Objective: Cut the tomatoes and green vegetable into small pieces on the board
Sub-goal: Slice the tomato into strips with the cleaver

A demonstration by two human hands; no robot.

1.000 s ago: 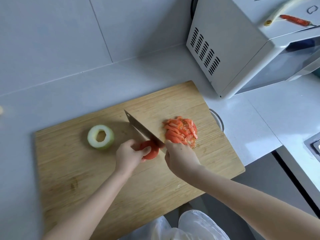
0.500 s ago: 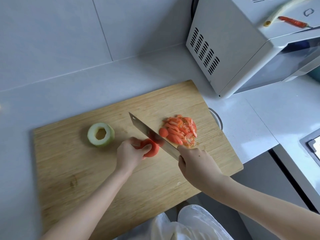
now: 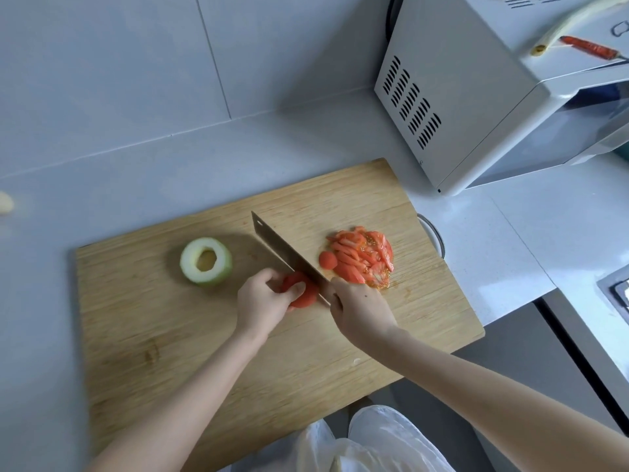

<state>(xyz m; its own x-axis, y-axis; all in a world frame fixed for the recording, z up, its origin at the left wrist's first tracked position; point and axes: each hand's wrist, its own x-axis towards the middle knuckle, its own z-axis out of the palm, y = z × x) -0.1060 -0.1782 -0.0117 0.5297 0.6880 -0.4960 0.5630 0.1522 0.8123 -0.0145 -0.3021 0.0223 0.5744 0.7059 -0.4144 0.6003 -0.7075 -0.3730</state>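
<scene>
A wooden cutting board (image 3: 170,335) lies on the grey counter. My left hand (image 3: 262,301) holds a red tomato piece (image 3: 303,294) down with curled fingers. My right hand (image 3: 357,311) grips the handle of a cleaver (image 3: 286,253), whose blade sits against the tomato's right side. To the blade's right lies a round tomato slice (image 3: 327,259) beside a pile of cut tomato strips (image 3: 364,257). A hollow ring of pale green vegetable (image 3: 206,257) stands on the board to the left.
A white microwave (image 3: 476,97) stands at the back right, with a red chilli (image 3: 594,49) and a pale stalk (image 3: 558,28) on top. A metal ring (image 3: 434,233) peeks out at the board's right edge. A hob corner (image 3: 617,291) is far right.
The cleaver lifted away from the tomato, then came back down against it. A fresh round slice now lies beside the pile. My left hand kept its hold on the tomato.
</scene>
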